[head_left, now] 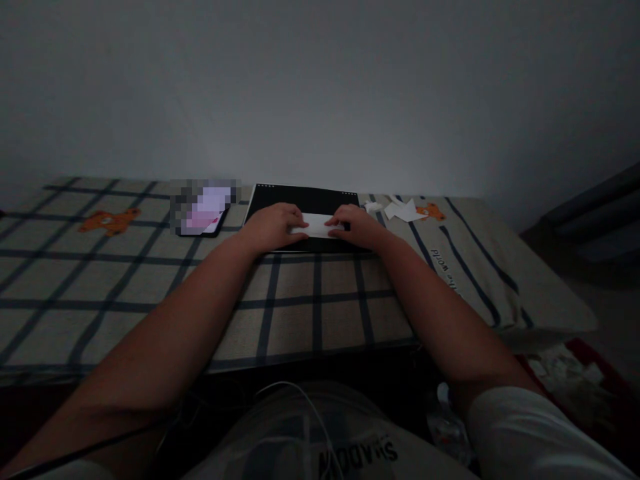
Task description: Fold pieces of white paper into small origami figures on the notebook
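A folded white piece of paper (317, 225) lies over a black flat pad or board (300, 197) with small holes along its far edge. My left hand (274, 225) grips the paper's left end, thumb and fingers closing on it. At the right end, my right hand (359, 224) pinches the paper in the same way. Both hands rest over the black pad and hide parts of its sides.
A phone (207, 217) with a lit screen sits to the left on the checked tablecloth (295, 287). White paper pieces (404, 210) lie to the right. A wall (310, 93) stands behind the table. A white cable (307, 400) hangs over my front.
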Tool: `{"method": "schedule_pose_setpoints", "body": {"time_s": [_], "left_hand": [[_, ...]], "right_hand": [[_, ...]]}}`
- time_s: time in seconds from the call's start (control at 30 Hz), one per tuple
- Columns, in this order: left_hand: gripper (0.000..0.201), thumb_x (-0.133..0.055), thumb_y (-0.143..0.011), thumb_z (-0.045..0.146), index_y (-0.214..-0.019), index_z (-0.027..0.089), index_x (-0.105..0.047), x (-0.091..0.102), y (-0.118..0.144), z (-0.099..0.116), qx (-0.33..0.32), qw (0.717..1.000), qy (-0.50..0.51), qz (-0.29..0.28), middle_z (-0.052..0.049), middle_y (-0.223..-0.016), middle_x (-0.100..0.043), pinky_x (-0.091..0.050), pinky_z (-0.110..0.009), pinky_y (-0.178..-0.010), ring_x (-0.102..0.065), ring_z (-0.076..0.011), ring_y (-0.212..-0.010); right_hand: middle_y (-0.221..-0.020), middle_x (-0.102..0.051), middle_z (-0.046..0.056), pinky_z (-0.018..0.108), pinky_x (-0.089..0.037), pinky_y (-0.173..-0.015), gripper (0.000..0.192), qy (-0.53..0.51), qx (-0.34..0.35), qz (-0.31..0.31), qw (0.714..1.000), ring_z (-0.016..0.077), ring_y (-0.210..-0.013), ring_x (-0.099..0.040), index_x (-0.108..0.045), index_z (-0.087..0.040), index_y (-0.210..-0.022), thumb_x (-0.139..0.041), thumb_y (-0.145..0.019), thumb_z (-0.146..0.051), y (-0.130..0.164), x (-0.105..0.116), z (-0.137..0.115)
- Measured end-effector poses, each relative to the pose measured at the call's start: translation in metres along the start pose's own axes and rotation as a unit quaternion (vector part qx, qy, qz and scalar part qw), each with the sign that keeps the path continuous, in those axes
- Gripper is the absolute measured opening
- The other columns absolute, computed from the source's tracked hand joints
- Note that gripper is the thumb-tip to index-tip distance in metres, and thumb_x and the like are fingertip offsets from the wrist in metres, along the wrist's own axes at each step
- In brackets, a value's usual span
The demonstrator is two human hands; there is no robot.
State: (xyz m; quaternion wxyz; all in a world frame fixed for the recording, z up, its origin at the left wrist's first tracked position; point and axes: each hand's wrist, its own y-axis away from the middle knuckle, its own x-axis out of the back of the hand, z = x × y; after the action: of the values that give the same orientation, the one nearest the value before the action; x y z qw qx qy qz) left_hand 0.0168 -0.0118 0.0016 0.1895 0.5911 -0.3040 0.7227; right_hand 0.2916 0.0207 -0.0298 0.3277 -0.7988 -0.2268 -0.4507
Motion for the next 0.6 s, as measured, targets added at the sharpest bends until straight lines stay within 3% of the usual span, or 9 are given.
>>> {"method": "schedule_pose_setpoints", "body": {"time_s": [0.23, 0.6], "left_hand": [[0.029, -0.063, -0.095, 0.035, -0.114, 0.021, -0.08, 0.0, -0.001, -0.007, -0.022, 1.0, 0.015, -0.005, -0.007, -0.12, -0.075, -0.051, -0.036, -0.099, -0.068, -0.0233, -0.112], [0.033, -0.057, -0.1, 0.029, -0.124, 0.02, -0.077, -0.009, -0.003, 0.001, 0.031, 0.999, -0.012, 0.021, -0.008, -0.133, -0.073, -0.053, -0.038, -0.102, -0.067, -0.0262, -0.123]], "right_hand": [[-0.105, -0.07, 0.008, 0.04, -0.045, -0.093, 0.019, -0.011, 0.019, 0.004, 1.0, 0.0245, -0.102, -0.06, -0.078, -0.021, -0.106, -0.076, -0.088, -0.026, 0.001, 0.002, 0.0], [-0.105, -0.075, 0.009, 0.043, -0.048, -0.094, 0.01, -0.029, 0.044, 0.024, 0.998, 0.0245, -0.102, -0.064, -0.08, -0.022, -0.088, -0.072, -0.089, -0.029, 0.001, 0.006, -0.015]]}}
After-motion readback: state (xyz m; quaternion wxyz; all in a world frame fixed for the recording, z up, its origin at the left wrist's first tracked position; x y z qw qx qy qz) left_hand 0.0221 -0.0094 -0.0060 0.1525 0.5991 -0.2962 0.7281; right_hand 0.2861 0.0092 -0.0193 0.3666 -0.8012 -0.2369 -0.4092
